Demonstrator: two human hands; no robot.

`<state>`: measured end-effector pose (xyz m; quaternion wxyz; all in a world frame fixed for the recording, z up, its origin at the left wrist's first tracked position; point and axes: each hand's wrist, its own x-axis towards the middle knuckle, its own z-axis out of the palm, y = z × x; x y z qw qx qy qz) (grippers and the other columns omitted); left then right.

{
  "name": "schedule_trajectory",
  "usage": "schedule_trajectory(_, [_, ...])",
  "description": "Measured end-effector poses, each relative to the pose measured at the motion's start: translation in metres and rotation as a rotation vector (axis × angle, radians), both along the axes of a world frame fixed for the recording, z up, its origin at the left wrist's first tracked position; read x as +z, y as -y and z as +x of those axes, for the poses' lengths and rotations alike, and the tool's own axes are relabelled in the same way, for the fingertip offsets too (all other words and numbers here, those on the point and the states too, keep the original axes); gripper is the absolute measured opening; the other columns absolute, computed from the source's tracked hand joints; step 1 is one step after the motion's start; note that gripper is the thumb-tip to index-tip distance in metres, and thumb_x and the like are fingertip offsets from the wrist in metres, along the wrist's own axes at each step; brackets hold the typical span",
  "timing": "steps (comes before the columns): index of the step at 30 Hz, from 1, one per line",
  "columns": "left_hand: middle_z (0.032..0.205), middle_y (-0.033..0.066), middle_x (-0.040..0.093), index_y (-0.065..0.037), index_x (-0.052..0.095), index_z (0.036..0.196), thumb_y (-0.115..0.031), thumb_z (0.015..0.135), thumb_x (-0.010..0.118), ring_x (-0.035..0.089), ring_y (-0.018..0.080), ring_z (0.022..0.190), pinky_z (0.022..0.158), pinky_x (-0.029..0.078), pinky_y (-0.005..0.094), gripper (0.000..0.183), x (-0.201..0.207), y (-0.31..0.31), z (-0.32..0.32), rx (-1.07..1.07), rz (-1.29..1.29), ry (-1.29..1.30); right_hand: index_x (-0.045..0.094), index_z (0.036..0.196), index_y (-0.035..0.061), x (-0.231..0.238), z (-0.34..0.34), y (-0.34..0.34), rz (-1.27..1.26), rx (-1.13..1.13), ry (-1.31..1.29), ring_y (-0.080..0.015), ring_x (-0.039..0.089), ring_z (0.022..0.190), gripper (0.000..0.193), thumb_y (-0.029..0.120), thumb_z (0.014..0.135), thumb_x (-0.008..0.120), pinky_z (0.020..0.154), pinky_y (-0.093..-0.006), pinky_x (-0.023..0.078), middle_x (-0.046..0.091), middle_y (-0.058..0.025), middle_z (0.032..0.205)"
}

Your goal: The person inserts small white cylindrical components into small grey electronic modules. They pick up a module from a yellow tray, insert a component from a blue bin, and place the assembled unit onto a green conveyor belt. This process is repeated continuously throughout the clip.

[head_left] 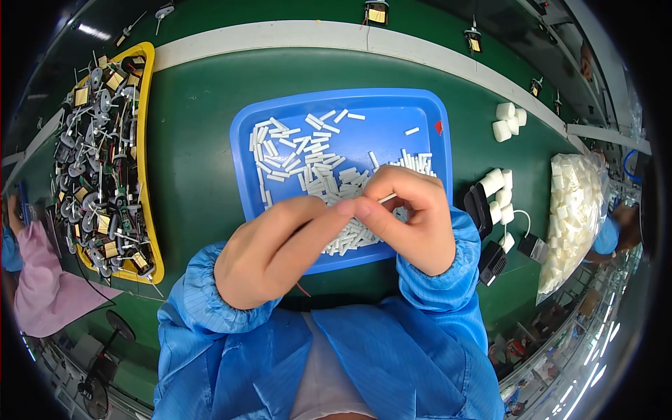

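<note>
Over a blue tray (343, 99) of short white sticks (315, 157), my two hands meet fingertip to fingertip. My right hand (416, 217) pinches one small white stick (387, 199) between thumb and bent fingers; its far end sticks out toward the palm. My left hand (276, 241) is closed in a pinch, its thumb and forefinger tips pressed against the right thumb. Whatever sits between the left fingertips is hidden. Loose sticks lie piled beneath both hands, thickest at the tray's middle and left.
At left stands a yellow bin (145, 161) heaped with small wired assemblies. To the right lie white foam-like cylinders (501, 130), black housings (478, 210) and a clear bag (570, 217) of similar white pieces. A pale strip (280, 33) crosses the green table (189, 91) beyond the tray.
</note>
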<state>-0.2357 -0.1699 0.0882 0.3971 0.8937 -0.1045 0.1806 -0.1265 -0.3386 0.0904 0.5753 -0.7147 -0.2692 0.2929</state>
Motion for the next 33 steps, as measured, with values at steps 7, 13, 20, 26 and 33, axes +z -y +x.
schedule_trajectory(7, [0.092, 0.0114, 0.057, -0.003, 0.056, 0.123, 0.001, 0.070, 0.064, 0.061, 0.0224, 0.076, 0.061, 0.053, 0.0283, 0.053, 0.002, 0.006, 0.011, -0.058, 0.052, 0.129, 0.063, 0.083, 0.0023, -0.007, -0.002, 0.004, 0.017, -0.056, -0.158, -0.0042, 0.054, 0.066, 0.009, 0.008, 0.080, 0.069, 0.052, -0.0188, 0.042, 0.061, -0.0011, 0.076])
schedule_trajectory(13, [0.092, 0.0115, 0.062, -0.003, 0.058, 0.104, -0.002, 0.070, 0.071, 0.062, 0.0282, 0.086, 0.073, 0.050, 0.0320, 0.036, -0.020, -0.016, 0.080, 0.106, -0.065, 0.117, 0.030, 0.137, 0.0032, -0.011, 0.005, 0.001, 0.284, -0.431, -0.092, -0.0128, 0.057, 0.076, 0.052, 0.017, 0.092, 0.052, 0.056, -0.0213, 0.048, 0.058, -0.0121, 0.102])
schedule_trajectory(20, [0.089, 0.0093, 0.063, -0.009, 0.059, 0.097, -0.015, 0.075, 0.072, 0.056, 0.0291, 0.094, 0.079, 0.046, 0.0378, 0.026, -0.111, -0.130, 0.220, 0.419, 0.269, 0.060, 0.042, 0.127, 0.0029, -0.031, 0.007, 0.015, 0.126, -0.378, -0.139, -0.0104, 0.055, 0.075, 0.038, 0.015, 0.092, 0.052, 0.062, -0.0209, 0.045, 0.060, -0.0081, 0.099])
schedule_trajectory(26, [0.115, 0.0188, 0.059, -0.004, 0.057, 0.119, -0.039, 0.087, 0.058, 0.051, 0.0342, 0.114, 0.097, 0.039, 0.0381, 0.048, -0.124, -0.183, 0.270, 0.327, 0.376, -0.031, 0.061, 0.104, 0.0014, -0.040, 0.012, 0.022, -0.009, -0.358, -0.114, -0.0123, 0.062, 0.082, 0.017, 0.009, 0.090, 0.056, 0.065, -0.0232, 0.049, 0.064, -0.0062, 0.089])
schedule_trajectory(33, [0.128, 0.0148, 0.051, -0.025, 0.051, 0.127, 0.003, 0.075, 0.056, 0.051, 0.0357, 0.114, 0.096, 0.043, 0.0395, 0.060, -0.145, -0.309, 0.233, 0.267, 0.658, -0.251, 0.064, 0.098, 0.0024, -0.044, 0.010, 0.021, -0.058, -0.312, -0.036, -0.0144, 0.065, 0.080, 0.013, 0.006, 0.088, 0.057, 0.063, -0.0234, 0.049, 0.066, -0.0082, 0.089])
